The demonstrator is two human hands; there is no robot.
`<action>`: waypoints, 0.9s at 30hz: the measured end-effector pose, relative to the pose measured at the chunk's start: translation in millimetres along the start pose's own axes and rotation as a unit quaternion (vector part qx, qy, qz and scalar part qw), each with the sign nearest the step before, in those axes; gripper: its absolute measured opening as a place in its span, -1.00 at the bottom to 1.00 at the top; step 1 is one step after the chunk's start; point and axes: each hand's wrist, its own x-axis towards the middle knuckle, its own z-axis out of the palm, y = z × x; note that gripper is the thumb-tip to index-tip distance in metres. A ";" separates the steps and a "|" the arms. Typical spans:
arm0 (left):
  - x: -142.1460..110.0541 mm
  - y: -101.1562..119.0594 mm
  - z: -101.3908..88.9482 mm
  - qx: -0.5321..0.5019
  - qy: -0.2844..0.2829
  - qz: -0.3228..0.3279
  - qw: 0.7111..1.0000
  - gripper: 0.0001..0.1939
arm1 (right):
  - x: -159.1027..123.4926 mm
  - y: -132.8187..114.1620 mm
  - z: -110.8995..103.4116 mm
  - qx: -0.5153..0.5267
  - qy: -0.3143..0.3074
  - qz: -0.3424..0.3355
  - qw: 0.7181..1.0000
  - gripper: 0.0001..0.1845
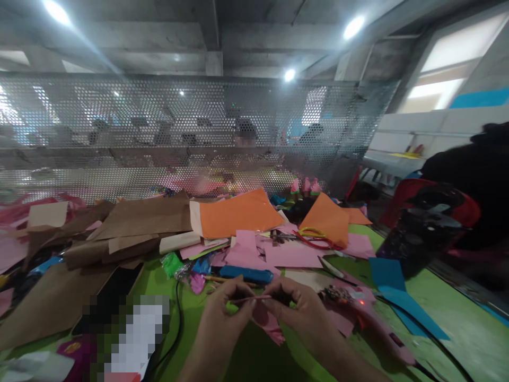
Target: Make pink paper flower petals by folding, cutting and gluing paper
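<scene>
Between my two hands is a small piece of pink paper (267, 321), its lower end hanging down with a ragged edge. My left hand (222, 313) pinches its upper edge from the left. From the right, the thumb and fingertips of my right hand (300, 307) pinch that same edge. Just beyond my fingers lies a blue cylindrical object (246, 274). To the right of my right hand rests a pink glue gun (374, 326) with a small red light lit and a cable behind it.
Brown paper (147, 216), orange paper (238, 215) and pink sheets (292, 254) cover the table's far side. Scissors with red and yellow handles (318, 236) lie among them. A dark bottle (417, 233) stands right, near blue paper (413, 313). A perforated metal screen (178, 132) rises behind.
</scene>
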 end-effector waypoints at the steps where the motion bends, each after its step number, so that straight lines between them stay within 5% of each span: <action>1: 0.1 -0.5 0.0 0.004 0.000 0.001 1.000 -0.96 | 0.0 -0.6 0.2 0.000 0.000 -0.001 1.000 -0.82; 27: 0.4 -4.8 1.6 -0.004 -0.013 -0.014 1.000 -0.93 | -0.2 -2.0 0.4 -0.009 0.000 -0.008 1.000 -0.88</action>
